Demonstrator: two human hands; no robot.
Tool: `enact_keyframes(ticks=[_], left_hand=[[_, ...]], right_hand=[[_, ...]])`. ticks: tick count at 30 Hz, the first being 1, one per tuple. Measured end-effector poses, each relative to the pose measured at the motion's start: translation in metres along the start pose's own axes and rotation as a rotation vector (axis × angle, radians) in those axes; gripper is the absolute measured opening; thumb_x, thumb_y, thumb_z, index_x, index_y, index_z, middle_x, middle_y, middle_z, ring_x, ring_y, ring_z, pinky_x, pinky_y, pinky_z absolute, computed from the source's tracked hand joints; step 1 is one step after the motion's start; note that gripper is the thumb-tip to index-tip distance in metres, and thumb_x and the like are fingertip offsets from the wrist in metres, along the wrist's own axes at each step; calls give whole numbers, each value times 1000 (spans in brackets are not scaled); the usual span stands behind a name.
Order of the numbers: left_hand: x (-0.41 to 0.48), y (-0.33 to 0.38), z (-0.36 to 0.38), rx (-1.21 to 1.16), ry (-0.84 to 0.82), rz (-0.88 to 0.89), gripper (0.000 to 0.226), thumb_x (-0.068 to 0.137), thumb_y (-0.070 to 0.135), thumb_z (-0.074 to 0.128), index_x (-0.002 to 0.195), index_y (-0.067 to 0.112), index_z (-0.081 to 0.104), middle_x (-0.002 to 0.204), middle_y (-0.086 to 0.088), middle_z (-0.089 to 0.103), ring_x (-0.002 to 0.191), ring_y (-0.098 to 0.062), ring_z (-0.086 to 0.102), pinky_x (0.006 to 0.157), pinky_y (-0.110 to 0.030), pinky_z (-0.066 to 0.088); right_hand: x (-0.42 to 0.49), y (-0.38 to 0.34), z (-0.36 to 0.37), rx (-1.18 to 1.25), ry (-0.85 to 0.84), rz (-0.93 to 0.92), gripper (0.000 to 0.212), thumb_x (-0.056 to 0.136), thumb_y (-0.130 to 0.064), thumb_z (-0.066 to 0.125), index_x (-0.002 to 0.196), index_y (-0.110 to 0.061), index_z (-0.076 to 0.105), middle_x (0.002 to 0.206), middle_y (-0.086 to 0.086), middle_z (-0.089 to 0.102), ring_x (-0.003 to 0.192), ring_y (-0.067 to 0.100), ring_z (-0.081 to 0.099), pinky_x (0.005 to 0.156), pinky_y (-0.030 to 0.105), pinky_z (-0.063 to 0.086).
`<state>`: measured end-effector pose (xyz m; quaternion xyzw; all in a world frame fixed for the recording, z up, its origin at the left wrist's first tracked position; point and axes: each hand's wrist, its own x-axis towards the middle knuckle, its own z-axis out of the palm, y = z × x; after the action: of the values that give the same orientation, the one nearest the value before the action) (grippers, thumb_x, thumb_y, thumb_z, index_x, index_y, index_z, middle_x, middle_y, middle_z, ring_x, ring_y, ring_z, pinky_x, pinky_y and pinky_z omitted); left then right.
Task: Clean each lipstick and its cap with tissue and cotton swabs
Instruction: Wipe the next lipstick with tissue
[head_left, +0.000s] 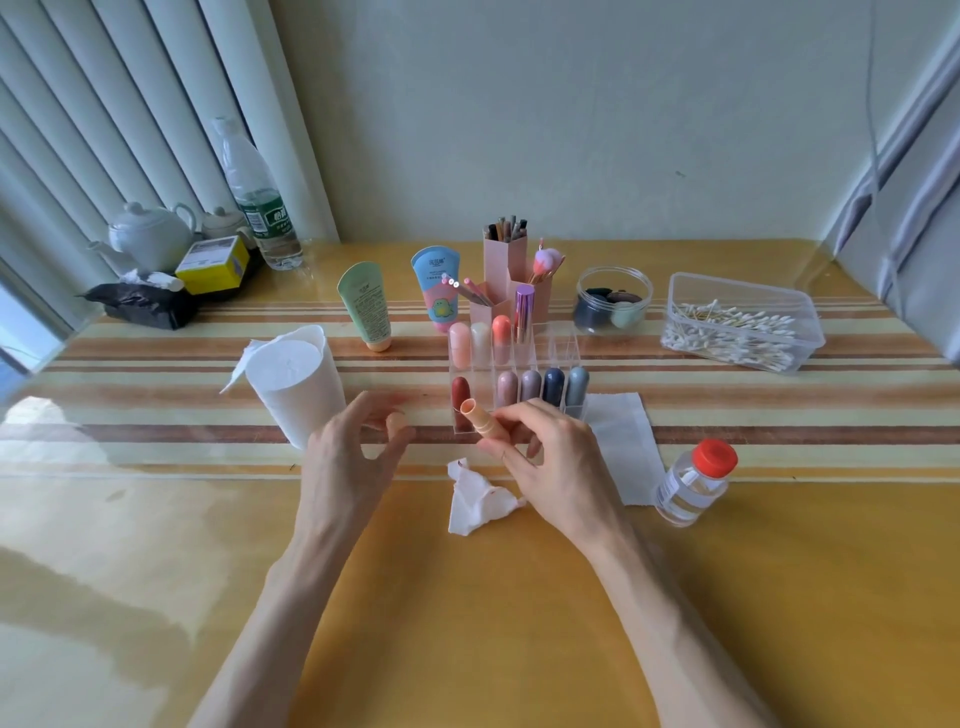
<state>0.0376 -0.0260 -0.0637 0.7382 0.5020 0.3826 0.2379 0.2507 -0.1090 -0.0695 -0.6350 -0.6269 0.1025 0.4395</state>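
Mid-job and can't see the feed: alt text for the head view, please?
The right hand grips an uncapped peach lipstick while the left hand pinches what looks like its cap. A crumpled tissue lies on the table beside them; a clear organizer of lipsticks stands behind.

Far left on the striped desk: white teapot, yellow box, water bottle; centre far: green tube, blue tube, pink brush holder; right: round jar; near right: red-capped bottle.
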Motion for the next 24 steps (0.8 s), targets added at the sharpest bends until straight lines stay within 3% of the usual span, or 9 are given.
enact_keyframes(ticks=[4,7,10,12,15,18,21,24], left_hand=[[0,-9,0,75,-114,-74,47,89,17,79,131,32,64,92,17,70,85,-6,66,73,-27,50],[-2,-11,1,90,-79,11,52,84,22,86,131,31,65,108,15,68,94,-10,65,86,-37,55],[-4,-1,-2,-46,-27,173,43,84,35,86,123,26,74,115,12,67,101,-11,64,86,-22,49],[-6,18,-2,-210,-63,191,35,83,37,83,116,26,78,105,13,71,88,-2,61,75,-10,40],[-6,36,5,-352,-97,164,19,84,28,83,102,23,81,81,19,70,64,0,50,63,-10,36],[-8,35,13,-474,-84,102,14,85,24,83,96,16,82,77,-4,72,58,-6,44,59,-15,36],[-13,32,18,-610,-97,26,11,89,18,81,98,13,82,87,-15,74,68,-27,59,67,-29,47],[-16,30,19,-716,-107,-26,15,92,15,76,101,4,80,97,-14,77,88,-20,69,83,-29,56]], right_hand=[[0,-1,1,27,1,-9,25,91,-28,82,113,-18,75,98,-14,68,82,-1,61,74,15,51],[-1,-1,1,63,3,-11,24,92,-29,81,113,-18,74,99,-14,68,87,3,65,78,22,55],[0,-4,1,122,-5,-18,26,94,-29,79,117,-18,74,102,-14,68,93,10,68,81,30,58],[1,-6,1,151,-17,-42,27,95,-28,79,119,-17,74,103,-13,68,94,11,68,82,29,58],[0,-9,1,178,-38,-58,28,96,-29,77,122,-19,74,104,-10,69,96,13,69,80,29,57],[0,-8,2,183,-55,-65,27,98,-26,75,124,-17,73,104,-8,68,94,13,69,78,26,57],[2,-8,1,212,-91,-68,22,103,-16,69,125,-14,72,106,-7,68,98,11,70,83,19,55],[1,-14,-2,377,-196,41,24,111,-19,52,122,-17,73,105,-17,73,104,7,70,90,20,54]])
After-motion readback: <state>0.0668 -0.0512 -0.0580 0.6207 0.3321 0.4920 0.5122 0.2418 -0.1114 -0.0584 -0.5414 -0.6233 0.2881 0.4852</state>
